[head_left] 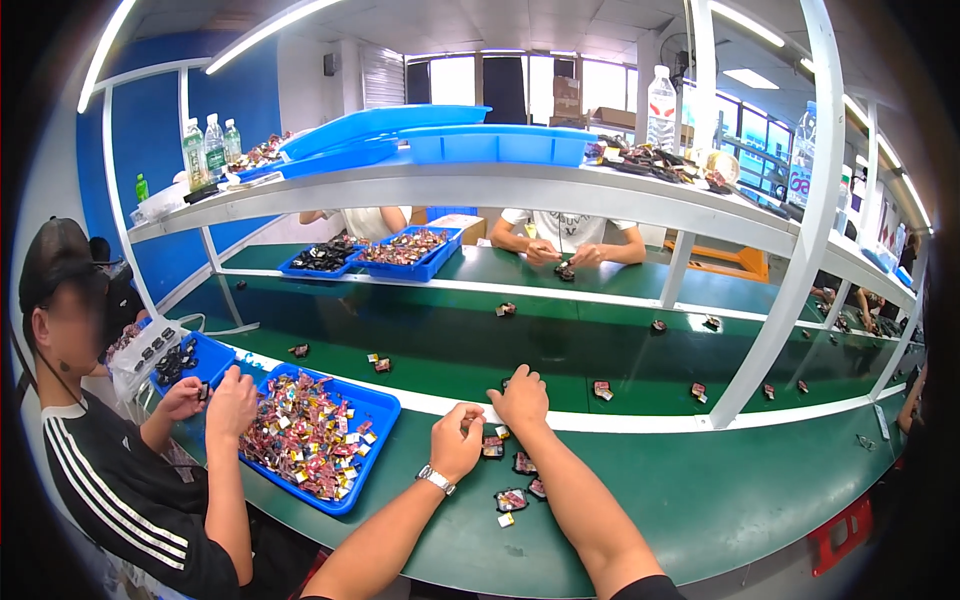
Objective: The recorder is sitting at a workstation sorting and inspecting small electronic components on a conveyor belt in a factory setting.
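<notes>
My left hand (457, 440), with a metal watch on the wrist, is curled closed above the green bench; what its fingers hold, if anything, is hidden. Just to its right, my right hand (522, 398) reaches over the white rail with fingers apart. Its fingertips are beside a small dark piece (506, 384) at the conveyor belt's edge, partly hidden by the hand. Between my forearms lie several small black parts with pinkish-red and white labels, including a labelled part (511, 499) and a loose white-and-yellow tag (505, 520).
To my left, a co-worker (120, 450) handles a small dark part beside a blue tray (375, 420) heaped with labelled pieces. Scattered parts lie on the green belt (450, 340). A white post (775, 330) supports the shelf (480, 180). Another person's hands (565, 255) work across the belt.
</notes>
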The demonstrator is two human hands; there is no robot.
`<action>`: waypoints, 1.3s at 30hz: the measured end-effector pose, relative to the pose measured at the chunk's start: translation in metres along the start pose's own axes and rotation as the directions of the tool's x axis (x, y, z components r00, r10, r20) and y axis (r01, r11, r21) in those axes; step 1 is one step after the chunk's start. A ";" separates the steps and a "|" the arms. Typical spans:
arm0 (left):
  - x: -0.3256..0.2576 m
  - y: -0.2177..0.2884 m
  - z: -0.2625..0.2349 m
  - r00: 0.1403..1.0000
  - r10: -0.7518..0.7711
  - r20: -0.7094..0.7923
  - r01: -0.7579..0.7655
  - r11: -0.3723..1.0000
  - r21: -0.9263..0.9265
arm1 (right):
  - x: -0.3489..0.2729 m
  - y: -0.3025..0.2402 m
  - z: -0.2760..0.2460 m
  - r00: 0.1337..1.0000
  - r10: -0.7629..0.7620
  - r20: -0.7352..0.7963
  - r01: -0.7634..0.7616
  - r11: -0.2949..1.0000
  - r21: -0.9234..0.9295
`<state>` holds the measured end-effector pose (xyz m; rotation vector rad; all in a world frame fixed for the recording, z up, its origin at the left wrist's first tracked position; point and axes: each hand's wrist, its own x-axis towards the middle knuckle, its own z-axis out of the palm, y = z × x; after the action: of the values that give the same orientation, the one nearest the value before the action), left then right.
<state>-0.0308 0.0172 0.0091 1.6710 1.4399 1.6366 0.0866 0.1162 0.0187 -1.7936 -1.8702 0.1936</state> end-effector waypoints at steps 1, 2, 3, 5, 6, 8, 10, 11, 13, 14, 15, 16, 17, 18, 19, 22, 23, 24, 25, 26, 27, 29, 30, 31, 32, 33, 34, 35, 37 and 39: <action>0.001 0.001 0.002 1.000 0.014 -0.008 -0.014 1.000 0.006 | 0.008 0.011 0.010 0.998 -0.018 -0.053 0.017 1.000 -0.008; 0.003 0.002 0.007 1.000 0.020 0.000 -0.020 1.000 -0.006 | 0.017 0.025 0.017 0.994 -0.031 -0.103 0.029 0.999 -0.022; 0.003 0.002 0.009 1.000 -0.006 0.016 0.006 1.000 -0.001 | 0.021 0.037 0.016 0.997 0.009 -0.080 -0.004 0.998 0.065; 0.002 -0.001 0.002 0.999 -0.043 0.015 0.042 0.999 0.013 | 0.005 0.041 -0.003 0.995 -0.088 -0.041 0.094 0.975 0.199; 0.003 0.000 0.000 0.999 -0.036 0.013 0.036 0.999 0.016 | -0.006 0.041 -0.020 0.984 -0.178 -0.022 0.175 0.927 0.333; 0.002 0.004 -0.002 0.999 -0.032 0.019 0.031 0.999 0.012 | -0.038 0.048 -0.050 0.964 -0.264 -0.027 0.257 0.905 0.338; 0.003 0.011 -0.010 0.950 -0.220 0.221 0.277 0.921 -0.274 | -0.071 0.043 -0.080 0.866 -0.499 0.040 0.449 0.810 0.376; 0.005 0.009 -0.006 0.886 -0.200 0.419 0.366 0.855 -0.367 | -0.086 0.046 -0.097 0.844 -0.535 0.042 0.497 0.808 0.316; 0.006 0.025 -0.005 0.799 -0.168 0.577 0.392 0.874 -0.288 | -0.098 0.052 -0.105 0.787 -0.613 0.061 0.574 0.766 0.290; 0.005 0.030 -0.004 0.694 -0.145 0.705 0.396 0.895 -0.205 | -0.103 0.055 -0.107 0.795 -0.603 0.059 0.565 0.773 0.287; 0.008 0.025 -0.004 0.677 -0.122 0.726 0.411 0.880 -0.236 | -0.105 0.054 -0.109 0.797 -0.603 0.035 0.569 0.770 0.289; 0.006 0.022 -0.005 0.674 -0.120 0.729 0.407 0.883 -0.232 | -0.107 0.054 -0.111 0.798 -0.602 0.009 0.574 0.766 0.290; 0.005 0.020 -0.006 0.678 -0.143 0.721 0.465 0.843 -0.271 | -0.108 0.058 -0.105 0.816 -0.577 -0.042 0.555 0.760 0.339; 0.005 0.020 -0.007 0.683 -0.167 0.711 0.519 0.796 -0.311 | -0.108 0.059 -0.106 0.815 -0.577 -0.048 0.557 0.758 0.339; 0.006 0.021 -0.009 0.654 -0.204 0.728 0.588 0.743 -0.319 | -0.107 0.059 -0.106 0.820 -0.571 -0.034 0.534 0.743 0.404; -0.004 0.026 -0.005 0.655 -0.172 0.736 0.617 0.684 -0.390 | -0.110 0.059 -0.105 0.826 -0.560 -0.060 0.521 0.720 0.459; -0.004 0.029 -0.004 0.635 -0.181 0.751 0.629 0.686 -0.367 | -0.111 0.060 -0.102 0.852 -0.517 -0.083 0.497 0.749 0.439; -0.004 0.029 -0.002 0.634 -0.179 0.752 0.628 0.687 -0.366 | -0.111 0.061 -0.100 0.876 -0.471 -0.106 0.469 0.777 0.420; -0.005 0.028 0.000 0.620 -0.175 0.765 0.642 0.674 -0.366 | -0.112 0.061 -0.101 0.870 -0.474 -0.134 0.486 0.781 0.392; -0.006 0.026 0.002 0.605 -0.171 0.778 0.655 0.662 -0.364 | -0.111 0.062 -0.100 0.871 -0.473 -0.135 0.485 0.782 0.391; -0.006 0.023 0.004 0.601 -0.176 0.779 0.659 0.662 -0.359 | -0.111 0.063 -0.099 0.854 -0.496 -0.157 0.517 0.777 0.360; -0.009 0.020 0.007 0.622 -0.187 0.760 0.663 0.642 -0.385 | -0.111 0.063 -0.097 0.838 -0.516 -0.178 0.545 0.771 0.328; -0.010 0.020 0.008 0.646 -0.199 0.737 0.665 0.622 -0.414 | -0.112 0.061 -0.098 0.826 -0.530 -0.192 0.564 0.768 0.304; -0.010 0.020 0.008 0.645 -0.201 0.737 0.665 0.622 -0.413 | -0.113 0.058 -0.098 0.813 -0.545 -0.204 0.582 0.764 0.278; -0.010 0.021 0.007 0.642 -0.163 0.749 0.680 0.572 -0.458 | -0.115 0.056 -0.099 0.814 -0.544 -0.204 0.581 0.764 0.279; -0.010 0.021 0.006 0.640 -0.125 0.758 0.693 0.519 -0.500 | -0.117 0.054 -0.101 0.832 -0.530 -0.164 0.554 0.786 0.273; -0.010 0.019 0.006 0.641 -0.127 0.757 0.693 0.519 -0.500 | -0.118 0.052 -0.101 0.849 -0.514 -0.125 0.528 0.807 0.266; -0.010 0.017 0.006 0.643 -0.117 0.757 0.692 0.510 -0.510 | -0.118 0.051 -0.101 0.848 -0.515 -0.124 0.529 0.806 0.267; -0.009 0.018 0.007 0.645 -0.107 0.757 0.692 0.502 -0.519 | -0.118 0.051 -0.100 0.857 -0.505 -0.105 0.514 0.820 0.252; -0.010 0.022 0.008 0.634 -0.136 0.761 0.692 0.540 -0.479 | -0.116 0.055 -0.097 0.836 -0.529 -0.144 0.548 0.797 0.253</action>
<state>-0.0132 0.0032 0.0204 1.0388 0.5825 0.9385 0.1771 -0.0150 0.0440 -1.0066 -2.0985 0.1755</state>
